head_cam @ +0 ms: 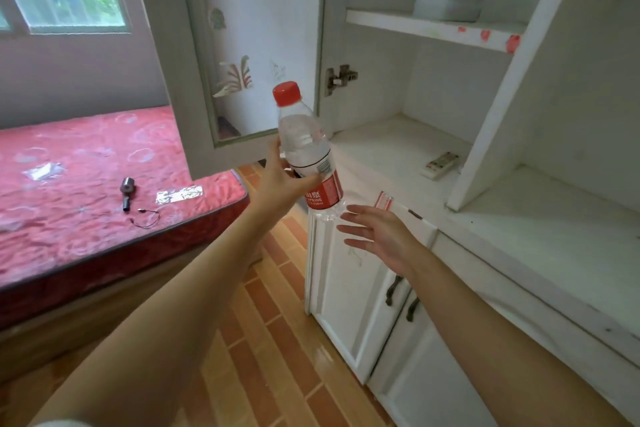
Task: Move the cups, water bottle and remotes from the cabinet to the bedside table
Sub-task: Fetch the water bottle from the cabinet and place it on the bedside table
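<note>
My right hand spread, holding nothing, just under the bottle's base | my left hand clamped on the water bottle, tilted, red cap on, above the cabinet edge | remote lying in the open compartment | pale box on upper shelf

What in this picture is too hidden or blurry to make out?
Head view only:
- Bottle: label partly covered by the left hand.
- Remote: buttons too small to read.
- Box on the top shelf: blurred, contents unknown.
- Bedside table and cups: not in view.
- Lower cabinet doors: closed, inside hidden.
</note>
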{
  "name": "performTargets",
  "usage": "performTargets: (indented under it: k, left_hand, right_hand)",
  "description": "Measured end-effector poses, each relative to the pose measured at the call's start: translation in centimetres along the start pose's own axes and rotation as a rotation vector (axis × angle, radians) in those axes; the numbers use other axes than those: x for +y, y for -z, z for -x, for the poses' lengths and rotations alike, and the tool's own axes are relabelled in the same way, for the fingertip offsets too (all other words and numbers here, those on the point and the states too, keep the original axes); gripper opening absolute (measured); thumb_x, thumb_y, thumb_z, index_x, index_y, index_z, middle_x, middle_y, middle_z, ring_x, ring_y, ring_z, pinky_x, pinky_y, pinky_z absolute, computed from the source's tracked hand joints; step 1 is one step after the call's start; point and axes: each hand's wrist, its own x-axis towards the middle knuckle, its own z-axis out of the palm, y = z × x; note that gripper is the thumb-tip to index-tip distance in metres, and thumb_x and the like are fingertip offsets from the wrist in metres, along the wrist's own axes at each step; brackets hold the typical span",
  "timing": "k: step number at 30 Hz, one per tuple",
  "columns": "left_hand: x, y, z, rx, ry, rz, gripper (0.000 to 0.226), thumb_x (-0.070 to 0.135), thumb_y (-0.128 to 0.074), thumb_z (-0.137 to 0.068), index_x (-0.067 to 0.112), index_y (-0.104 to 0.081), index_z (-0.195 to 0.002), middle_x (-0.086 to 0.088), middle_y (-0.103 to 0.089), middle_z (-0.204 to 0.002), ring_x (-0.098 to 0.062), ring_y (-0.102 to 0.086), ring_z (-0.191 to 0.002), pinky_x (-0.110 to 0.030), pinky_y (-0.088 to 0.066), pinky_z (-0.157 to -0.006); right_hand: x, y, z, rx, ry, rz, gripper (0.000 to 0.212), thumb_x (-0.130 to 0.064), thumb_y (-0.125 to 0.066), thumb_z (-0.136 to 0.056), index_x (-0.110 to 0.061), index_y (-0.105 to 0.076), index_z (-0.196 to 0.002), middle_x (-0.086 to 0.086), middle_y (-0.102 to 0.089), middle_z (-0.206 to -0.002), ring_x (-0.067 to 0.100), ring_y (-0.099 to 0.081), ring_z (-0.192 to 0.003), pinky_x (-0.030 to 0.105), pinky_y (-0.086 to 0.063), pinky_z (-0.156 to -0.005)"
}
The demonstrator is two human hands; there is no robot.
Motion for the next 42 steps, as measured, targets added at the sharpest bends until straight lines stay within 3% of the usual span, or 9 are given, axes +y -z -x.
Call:
performTargets:
  k: [4, 12, 17, 20, 24, 29, 34, 38, 42]
  left_hand:
    - [1.3, 0.0, 6.1, 0.121, -0.009, -0.038, 0.071, 0.004, -0.074, -0.074, 0.016, -0.032, -0.129, -0.005, -0.06, -0.11, -0.007, -0.062, -0.091, -0.019, -0.055, -0.07]
    - [2.8, 3.4, 18.3, 0.281, 0.087, -0.121, 0.076, 0.024, -0.08, -0.064, 0.023, -0.033, -0.125, -0.006, -0.059, -0.115, -0.018, -0.061, -0.101, -0.041, -0.055, -0.081]
    - [4.4, 7.4, 24.3, 0.447, 0.114, -0.186, 0.071, 0.011, -0.076, -0.073, 0.02, -0.031, -0.129, 0.001, -0.058, -0.105, -0.004, -0.058, -0.09, -0.022, -0.051, -0.074]
    - [5.2, 10.3, 28.3, 0.55, 0.124, -0.249, 0.072, 0.013, -0.075, -0.075, 0.018, -0.029, -0.131, 0.009, -0.057, -0.097, 0.002, -0.055, -0.084, -0.008, -0.046, -0.062]
    - [6.5, 14.7, 34.5, 0.671, 0.157, -0.277, 0.073, 0.012, -0.077, -0.073, 0.019, -0.031, -0.13, 0.008, -0.057, -0.1, 0.0, -0.055, -0.088, -0.011, -0.047, -0.065]
    - [8.0, 19.6, 43.4, 0.809, 0.197, -0.295, 0.076, 0.012, -0.08, -0.069, 0.024, -0.032, -0.128, -0.001, -0.058, -0.108, -0.012, -0.059, -0.098, -0.031, -0.052, -0.08]
    - [9.2, 23.1, 51.4, 0.953, 0.193, -0.352, 0.071, 0.002, -0.075, -0.072, 0.016, -0.033, -0.127, 0.01, -0.059, -0.098, 0.009, -0.062, -0.082, -0.015, -0.053, -0.069]
    - [9.9, 24.9, 56.5, 1.032, 0.23, -0.327, 0.08, 0.016, -0.081, -0.066, 0.025, -0.033, -0.129, -0.006, -0.062, -0.111, -0.016, -0.064, -0.1, -0.038, -0.055, -0.084]
    - [10.2, 26.1, 59.5, 1.127, 0.253, -0.395, 0.075, 0.014, -0.078, -0.071, 0.024, -0.033, -0.13, 0.01, -0.061, -0.106, -0.003, -0.061, -0.097, -0.02, -0.053, -0.076]
  right_hand:
    - [1.2, -0.2, 4.4, -0.106, -0.021, 0.039, 0.026, -0.005, -0.047, -0.092, -0.005, -0.055, -0.117, 0.009, -0.066, -0.104, 0.025, -0.066, -0.097, 0.038, -0.053, -0.085]
    - [4.6, -3.5, 11.9, -0.35, -0.082, 0.221, 0.02, -0.012, -0.05, -0.091, -0.018, -0.063, -0.103, 0.007, -0.07, -0.107, 0.022, -0.066, -0.1, 0.035, -0.054, -0.085]
    - [6.3, -8.5, 15.0, -0.505, -0.095, 0.269, 0.028, -0.009, -0.047, -0.09, -0.012, -0.061, -0.114, 0.006, -0.071, -0.107, 0.019, -0.068, -0.095, 0.03, -0.057, -0.076]
    - [7.3, -12.3, 16.8, -0.626, -0.121, 0.304, 0.03, -0.008, -0.043, -0.092, -0.01, -0.058, -0.118, 0.006, -0.069, -0.111, 0.019, -0.067, -0.1, 0.035, -0.054, -0.085]
    - [9.2, -18.2, 19.9, -0.755, -0.16, 0.33, 0.034, -0.003, -0.039, -0.092, -0.004, -0.054, -0.122, 0.012, -0.065, -0.117, 0.025, -0.064, -0.104, 0.035, -0.054, -0.082]
    - [11.9, -25.5, 25.6, -0.92, -0.189, 0.385, 0.032, -0.002, -0.039, -0.09, -0.006, -0.057, -0.116, 0.008, -0.067, -0.109, 0.024, -0.066, -0.096, 0.031, -0.055, -0.076]
    - [15.0, -31.4, 30.7, -1.079, -0.234, 0.424, 0.032, -0.002, -0.04, -0.09, -0.007, -0.058, -0.115, 0.011, -0.066, -0.113, 0.022, -0.066, -0.094, 0.027, -0.054, -0.068]
    - [16.9, -34.8, 33.8, -1.167, -0.259, 0.461, 0.031, -0.006, -0.045, -0.089, -0.008, -0.059, -0.117, 0.01, -0.067, -0.113, 0.023, -0.065, -0.098, 0.029, -0.053, -0.073]
    - [18.3, -37.3, 35.7, -1.257, -0.292, 0.488, 0.03, -0.006, -0.044, -0.09, -0.01, -0.058, -0.117, 0.007, -0.067, -0.112, 0.021, -0.066, -0.098, 0.034, -0.054, -0.082]
